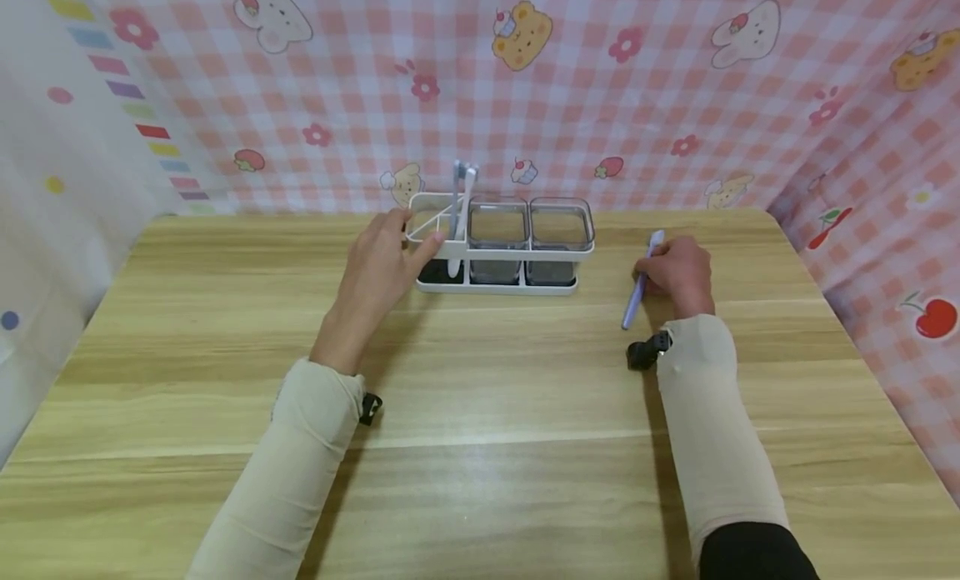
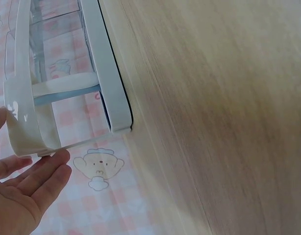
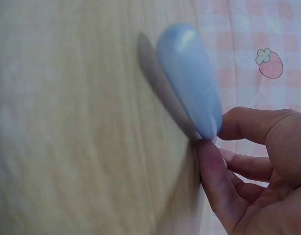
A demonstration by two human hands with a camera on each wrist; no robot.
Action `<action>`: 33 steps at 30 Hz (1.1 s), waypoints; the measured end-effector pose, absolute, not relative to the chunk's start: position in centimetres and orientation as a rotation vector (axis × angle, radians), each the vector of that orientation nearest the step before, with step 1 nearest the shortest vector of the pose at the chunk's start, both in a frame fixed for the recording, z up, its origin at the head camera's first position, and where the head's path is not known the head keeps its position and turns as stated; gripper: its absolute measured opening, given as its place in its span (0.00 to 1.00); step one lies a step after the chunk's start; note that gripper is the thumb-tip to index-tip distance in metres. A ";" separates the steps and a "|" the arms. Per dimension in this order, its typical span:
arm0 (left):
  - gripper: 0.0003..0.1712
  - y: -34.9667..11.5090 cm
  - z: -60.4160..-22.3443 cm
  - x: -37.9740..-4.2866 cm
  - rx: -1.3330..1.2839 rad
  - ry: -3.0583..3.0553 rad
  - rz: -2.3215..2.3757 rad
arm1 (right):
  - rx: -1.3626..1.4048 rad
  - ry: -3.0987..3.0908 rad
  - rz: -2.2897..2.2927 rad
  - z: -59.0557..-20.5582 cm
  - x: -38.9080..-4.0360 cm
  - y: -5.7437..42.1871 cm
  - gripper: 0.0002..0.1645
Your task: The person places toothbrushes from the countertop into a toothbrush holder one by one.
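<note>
My left hand (image 1: pixel 378 263) holds the left end of a white rack (image 1: pixel 517 253), its thumb over the front rail and fingers at the end. In the left wrist view, the fingertips (image 2: pixel 60 159) touch the rack's corner. A white toothbrush (image 1: pixel 465 201) and a blue-grey toothbrush (image 1: pixel 455 192) stand in the left compartment. On the right, my right hand (image 1: pixel 681 267) pinches a light purple-blue toothbrush (image 1: pixel 636 301) between thumb and fingers, slanted close over the table. Its rounded handle end (image 3: pixel 189 73) fills the middle of the right wrist view.
Two clear square cups (image 1: pixel 498 224) sit in the rack's middle and right compartments. Behind the wooden table (image 1: pixel 480 447) hangs a pink checked cloth (image 1: pixel 465 80), close to the rack's back. Another cloth side (image 1: pixel 885 255) borders the table's right edge.
</note>
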State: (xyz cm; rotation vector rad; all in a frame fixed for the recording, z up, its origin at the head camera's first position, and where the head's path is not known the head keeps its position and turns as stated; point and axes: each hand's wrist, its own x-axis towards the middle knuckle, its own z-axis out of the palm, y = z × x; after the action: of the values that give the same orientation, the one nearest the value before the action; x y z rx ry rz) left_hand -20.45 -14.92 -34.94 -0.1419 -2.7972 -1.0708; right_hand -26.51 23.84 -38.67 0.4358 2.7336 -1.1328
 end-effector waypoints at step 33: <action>0.38 -14.9 -35.1 -20.3 -0.159 -2.781 -1.033 | 0.674 2.431 -2.053 -37.8 -26.2 23.7 0.14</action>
State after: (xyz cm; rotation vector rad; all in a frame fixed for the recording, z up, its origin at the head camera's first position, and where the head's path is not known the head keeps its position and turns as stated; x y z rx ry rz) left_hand -20.34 -14.86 -35.05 -0.1595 -2.7815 -1.0329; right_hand -26.21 23.67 -37.76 0.6737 2.4311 -2.0528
